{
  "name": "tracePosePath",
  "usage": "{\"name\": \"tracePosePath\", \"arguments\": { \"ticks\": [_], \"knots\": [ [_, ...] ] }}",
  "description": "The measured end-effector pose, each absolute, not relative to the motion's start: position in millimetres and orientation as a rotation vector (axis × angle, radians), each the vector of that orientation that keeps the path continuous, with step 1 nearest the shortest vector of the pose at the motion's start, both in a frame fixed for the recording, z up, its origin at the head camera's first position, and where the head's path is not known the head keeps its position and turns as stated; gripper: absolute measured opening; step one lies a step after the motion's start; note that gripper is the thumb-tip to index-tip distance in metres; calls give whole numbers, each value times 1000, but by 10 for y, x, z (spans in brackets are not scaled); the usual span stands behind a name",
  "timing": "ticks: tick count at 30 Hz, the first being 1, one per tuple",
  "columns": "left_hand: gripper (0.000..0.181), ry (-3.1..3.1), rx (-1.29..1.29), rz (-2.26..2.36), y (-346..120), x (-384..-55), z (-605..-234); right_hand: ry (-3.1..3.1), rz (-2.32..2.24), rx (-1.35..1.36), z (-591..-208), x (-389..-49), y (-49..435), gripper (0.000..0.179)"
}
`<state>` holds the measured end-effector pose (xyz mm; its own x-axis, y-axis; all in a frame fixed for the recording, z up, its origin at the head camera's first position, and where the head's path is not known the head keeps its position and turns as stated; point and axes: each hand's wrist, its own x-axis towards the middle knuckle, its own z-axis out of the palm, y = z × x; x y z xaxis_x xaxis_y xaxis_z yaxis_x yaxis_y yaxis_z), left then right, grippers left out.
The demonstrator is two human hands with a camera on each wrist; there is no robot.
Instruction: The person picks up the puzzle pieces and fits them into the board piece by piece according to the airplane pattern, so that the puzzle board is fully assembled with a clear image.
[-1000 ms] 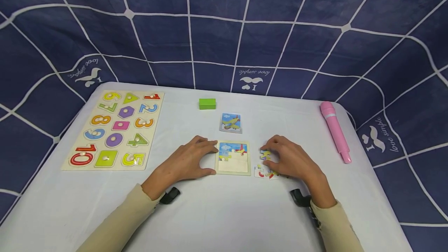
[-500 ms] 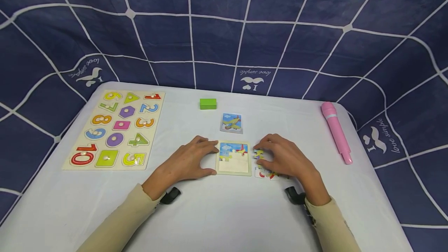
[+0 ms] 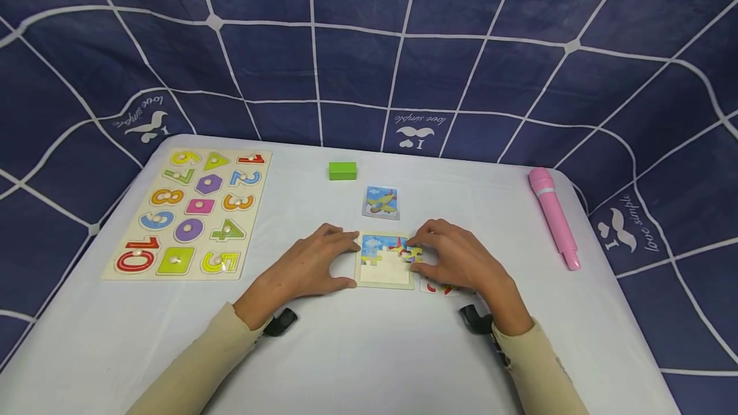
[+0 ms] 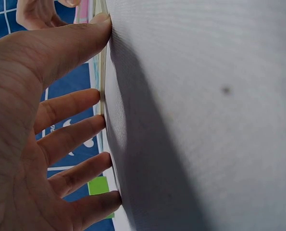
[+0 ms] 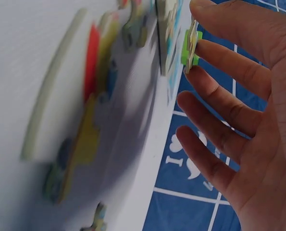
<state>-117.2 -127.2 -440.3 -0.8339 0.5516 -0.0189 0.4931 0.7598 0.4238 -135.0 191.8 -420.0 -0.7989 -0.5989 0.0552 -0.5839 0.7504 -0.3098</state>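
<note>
My left hand (image 3: 308,263) rests at the left edge of a small wooden jigsaw board (image 3: 383,285), thumb and fingertips touching its side. In the left wrist view, the fingers are spread and nearly straight along the board's thin edge. Blue sky and red tail pieces fill the board's upper part; bare wood shows below. My right hand (image 3: 464,256) pinches a yellow-green puzzle piece (image 5: 192,45) between thumb and fingertips, over the board's right edge. Loose puzzle pieces (image 3: 428,285) lie right of the board, partly hidden under that hand.
A picture card of an airplane (image 3: 381,202) lies behind the board, with a green block (image 3: 343,171) farther back. On the left is a number-and-shape board (image 3: 198,223). A pink microphone-shaped toy (image 3: 553,218) lies at the right. A dark blue gridded cloth (image 3: 357,69) hangs behind the table.
My right hand has moved left with the puzzle piece, from beside the board to over its right edge. The left hand has stayed at the board's left side.
</note>
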Motion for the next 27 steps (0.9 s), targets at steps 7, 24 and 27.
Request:
{"name": "tracePosePath", "arguments": {
  "ticks": [7,24,27],
  "knots": [
    [67,2808,838,597,-1275,-1176,-4403,2866,-517,-1016,-4150,-1373,1771,40],
    [67,2847,879,522,-1283,-1174,-4400,2840,-479,-1125,-4215,-1379,1538,39],
    [66,2854,895,528,-1286,-1176,-4402,2840,-460,-1135,-4237,-1373,1508,39]
  ]
}}
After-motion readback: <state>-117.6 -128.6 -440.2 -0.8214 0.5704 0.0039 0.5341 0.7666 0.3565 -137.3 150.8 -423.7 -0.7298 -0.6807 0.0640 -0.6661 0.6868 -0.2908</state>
